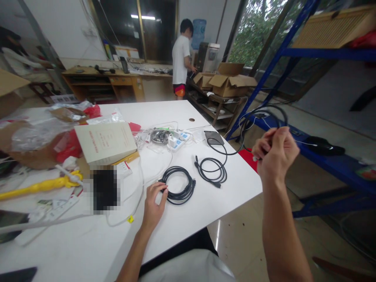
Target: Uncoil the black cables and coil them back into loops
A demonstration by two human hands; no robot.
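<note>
My left hand (pixel 155 201) rests on the table at the left edge of a coiled black cable (pixel 179 201), its thumb and fingers closed on the loops near a connector. Raised past the table's right edge, my right hand (pixel 277 154) is closed around another black cable (pixel 280 109), which makes loops behind the fist. A strand runs from those loops back down to the tabletop, where a second black coil (pixel 205 178) with plug ends lies right of the first. Exactly how the strand joins that coil is hard to make out.
On the white table (pixel 199 219) stand a power strip (pixel 178 143), a dark flat device (pixel 214 137), a booklet (pixel 107 143) and a yellow object (pixel 44 186) amid plastic bags. A blue shelf rack (pixel 311 156) borders the right. A person (pixel 179 58) stands at the back near cardboard boxes (pixel 232 84).
</note>
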